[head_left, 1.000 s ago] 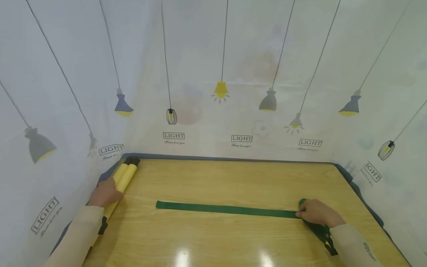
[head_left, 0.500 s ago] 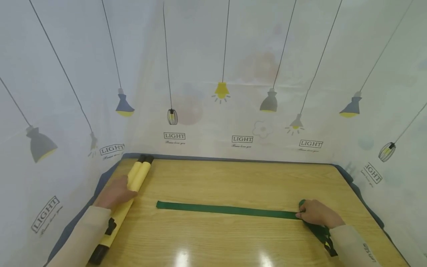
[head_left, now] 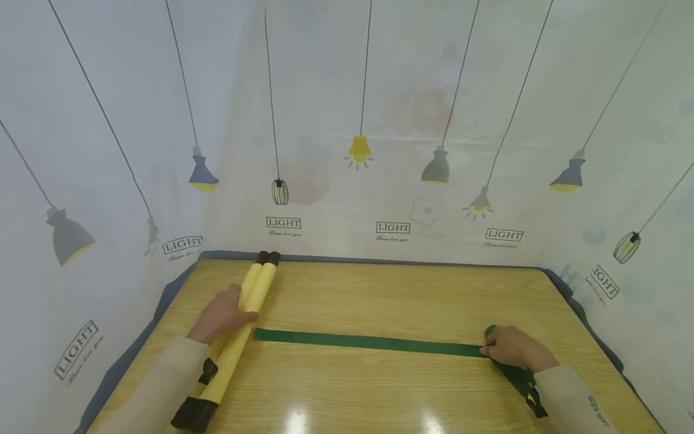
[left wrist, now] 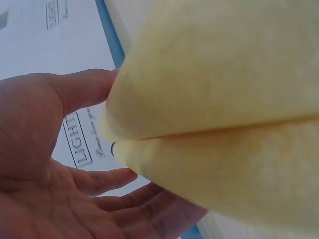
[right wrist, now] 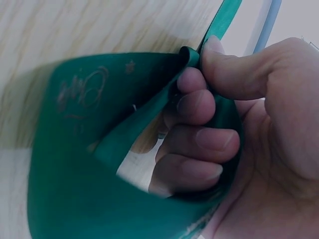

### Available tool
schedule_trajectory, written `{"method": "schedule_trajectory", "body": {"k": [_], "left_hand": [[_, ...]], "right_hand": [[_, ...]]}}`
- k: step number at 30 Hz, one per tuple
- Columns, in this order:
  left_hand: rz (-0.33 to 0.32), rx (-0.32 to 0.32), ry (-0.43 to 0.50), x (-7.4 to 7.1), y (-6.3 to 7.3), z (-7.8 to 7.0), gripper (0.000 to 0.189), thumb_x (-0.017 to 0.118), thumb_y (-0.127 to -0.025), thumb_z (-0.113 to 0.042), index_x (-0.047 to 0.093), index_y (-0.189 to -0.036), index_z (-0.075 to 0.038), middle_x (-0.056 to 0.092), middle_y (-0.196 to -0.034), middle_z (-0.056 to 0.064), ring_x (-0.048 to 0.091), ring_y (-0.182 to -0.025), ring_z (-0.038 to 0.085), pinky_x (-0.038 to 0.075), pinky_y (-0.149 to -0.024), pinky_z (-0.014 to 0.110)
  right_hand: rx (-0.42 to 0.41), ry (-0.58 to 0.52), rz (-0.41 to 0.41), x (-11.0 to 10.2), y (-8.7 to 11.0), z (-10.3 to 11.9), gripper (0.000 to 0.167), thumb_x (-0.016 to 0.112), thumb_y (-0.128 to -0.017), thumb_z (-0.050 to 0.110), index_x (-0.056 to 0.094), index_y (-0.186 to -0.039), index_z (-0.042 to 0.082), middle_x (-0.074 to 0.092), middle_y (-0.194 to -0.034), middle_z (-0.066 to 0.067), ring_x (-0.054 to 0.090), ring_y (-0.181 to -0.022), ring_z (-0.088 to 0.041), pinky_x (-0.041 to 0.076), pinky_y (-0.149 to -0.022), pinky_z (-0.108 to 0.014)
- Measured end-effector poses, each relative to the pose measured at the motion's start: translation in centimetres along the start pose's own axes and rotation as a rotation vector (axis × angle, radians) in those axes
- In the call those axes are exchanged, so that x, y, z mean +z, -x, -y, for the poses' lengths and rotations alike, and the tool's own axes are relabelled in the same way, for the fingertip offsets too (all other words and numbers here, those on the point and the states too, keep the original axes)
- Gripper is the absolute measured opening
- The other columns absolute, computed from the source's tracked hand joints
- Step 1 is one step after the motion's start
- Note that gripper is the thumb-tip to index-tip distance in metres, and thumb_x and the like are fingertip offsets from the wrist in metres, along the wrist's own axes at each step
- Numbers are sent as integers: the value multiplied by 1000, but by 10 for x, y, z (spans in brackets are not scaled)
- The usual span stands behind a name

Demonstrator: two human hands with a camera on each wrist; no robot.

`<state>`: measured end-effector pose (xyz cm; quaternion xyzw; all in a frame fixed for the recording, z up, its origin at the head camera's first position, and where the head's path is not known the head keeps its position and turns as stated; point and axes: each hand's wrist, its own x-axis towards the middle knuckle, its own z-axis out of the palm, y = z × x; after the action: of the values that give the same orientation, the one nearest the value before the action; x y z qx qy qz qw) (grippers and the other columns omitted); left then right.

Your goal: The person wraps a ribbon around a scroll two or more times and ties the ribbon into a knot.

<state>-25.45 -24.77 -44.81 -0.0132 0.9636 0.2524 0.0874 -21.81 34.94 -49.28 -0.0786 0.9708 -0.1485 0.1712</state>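
Note:
A pair of yellow tubes (head_left: 230, 364) with black ends lies side by side, slanting across the table's left part. My left hand (head_left: 223, 313) grips them near their middle. In the left wrist view the thumb is at one side of the yellow tubes (left wrist: 214, 74) and the fingers at the other. A flat green ribbon (head_left: 368, 342) stretches across the table, its left end close to the tubes. My right hand (head_left: 517, 348) pinches its right part. In the right wrist view the fingers curl into looped green ribbon (right wrist: 60, 149) bearing faint writing.
The wooden table (head_left: 379, 289) meets a white cloth wall (head_left: 325, 108) printed with lamps at its back and sides. A blue edging (head_left: 352, 260) runs along the border. A black strap (head_left: 208, 371) sits on the tubes; a black-and-yellow piece (head_left: 534, 401) lies by the right wrist.
My left hand has moved the yellow tubes rightward from the table's left edge toward the ribbon's left end. The right hand and the green ribbon have stayed in place.

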Motion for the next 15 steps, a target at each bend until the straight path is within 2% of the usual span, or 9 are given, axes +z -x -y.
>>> {"method": "schedule_trajectory", "body": {"k": [3, 6, 10, 15], "left_hand": [[4, -11, 26, 7, 1, -12, 84, 78, -86, -30, 34, -143, 13, 61, -111, 26, 63, -87, 29, 56, -71, 39], [7, -13, 40, 15, 2, -25, 84, 78, -85, -31, 34, -142, 12, 60, -109, 24, 63, -86, 28, 56, -70, 40], [5, 24, 55, 27, 4, -41, 93, 78, -85, -32, 28, -150, 12, 60, -117, 27, 62, -91, 29, 56, -78, 45], [8, 60, 77, 40, 6, -62, 97, 79, -86, -32, 24, -153, 13, 58, -126, 31, 62, -94, 30, 56, -82, 48]], "right_hand": [[4, 3, 4, 0, 0, 1, 35, 64, -100, 24, 51, -69, 14, 36, -66, 2, 34, -62, -14, 35, -65, -33], [6, -3, 8, -1, 0, 2, 33, 64, -100, 24, 54, -70, 12, 37, -67, 2, 35, -62, -15, 36, -65, -33], [3, 8, 9, -2, -1, 2, 28, 64, -100, 24, 61, -76, 11, 45, -69, 1, 41, -64, -15, 40, -68, -36], [-2, 37, 20, -3, -2, 1, 25, 64, -100, 27, 68, -85, 7, 62, -81, -5, 56, -74, -22, 48, -73, -43]]}}
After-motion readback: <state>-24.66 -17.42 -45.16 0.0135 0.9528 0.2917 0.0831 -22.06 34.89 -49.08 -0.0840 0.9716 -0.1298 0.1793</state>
